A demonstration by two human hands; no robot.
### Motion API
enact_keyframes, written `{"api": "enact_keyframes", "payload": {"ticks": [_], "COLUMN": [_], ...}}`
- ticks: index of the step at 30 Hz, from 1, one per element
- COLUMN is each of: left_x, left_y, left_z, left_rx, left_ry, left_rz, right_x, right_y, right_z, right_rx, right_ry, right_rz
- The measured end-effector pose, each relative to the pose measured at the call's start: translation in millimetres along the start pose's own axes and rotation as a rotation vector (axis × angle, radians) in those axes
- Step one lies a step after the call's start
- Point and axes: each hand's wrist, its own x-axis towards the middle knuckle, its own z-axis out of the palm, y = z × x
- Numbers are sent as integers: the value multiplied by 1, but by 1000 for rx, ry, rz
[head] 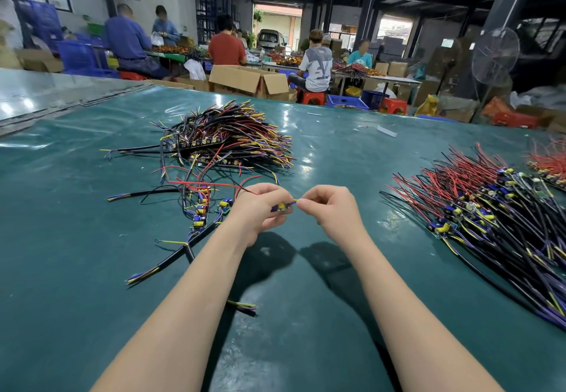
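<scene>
A: Item one, the left hand [260,210]?
B: Fingers curled round a small circuit board [281,207], yellow and blue parts showing, held just above the green table [92,207]; a red wire [214,184] trails left from the grip.
A: Item two, the right hand [332,207]?
B: Thumb and forefinger pinch the board's yellow lead [294,201], just beside the left fingertips.
A: Other stock on the table?
B: One tangled heap [226,143] of wired boards beyond the hands; a few loose boards [199,210] near the left wrist; one long fanned pile [477,207] well apart to the right
</scene>
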Motion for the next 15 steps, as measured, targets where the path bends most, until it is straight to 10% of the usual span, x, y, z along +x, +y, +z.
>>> {"api": "enact_keyframes", "payload": {"ticks": [15], "left_x": [-1], "left_y": [6], "left_z": [-9], "left_rx": [-150], "left_ry": [-134], "left_rz": [-51], "right_x": [1], "right_y": [2], "right_z": [-5], "right_rx": [91], "right_ry": [-39], "right_rz": [47]}}
